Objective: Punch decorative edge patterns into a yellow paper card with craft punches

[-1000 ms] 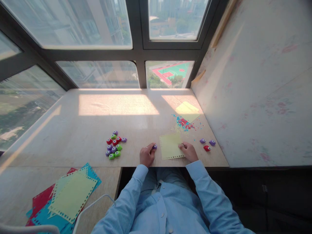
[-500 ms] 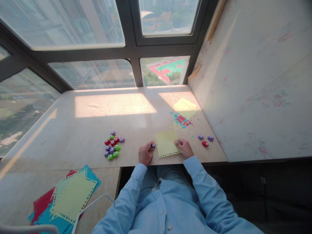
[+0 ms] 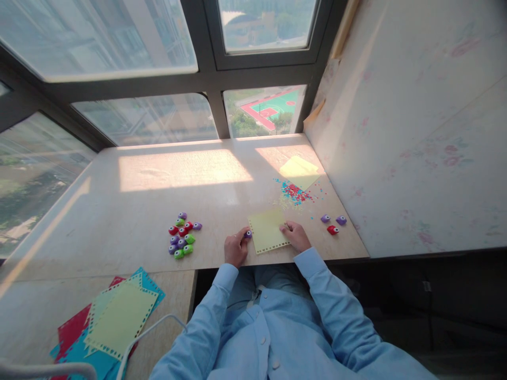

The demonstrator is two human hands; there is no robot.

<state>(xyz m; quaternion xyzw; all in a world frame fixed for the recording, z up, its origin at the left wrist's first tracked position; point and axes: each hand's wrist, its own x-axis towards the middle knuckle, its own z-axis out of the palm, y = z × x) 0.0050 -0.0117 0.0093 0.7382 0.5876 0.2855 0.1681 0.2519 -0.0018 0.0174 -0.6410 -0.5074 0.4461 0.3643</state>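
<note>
Head view: the left hand [image 3: 236,248] has its grip closed round a purple punch [image 3: 247,234] at the left edge of the yellow sheet [image 3: 267,232], which lies at the worktop's [image 3: 158,200] near edge. The right hand [image 3: 296,236] rests on the sheet's right edge with fingers curled; I cannot tell whether its grip pinches the paper. Spare punches [image 3: 182,236] lie to the left.
</note>
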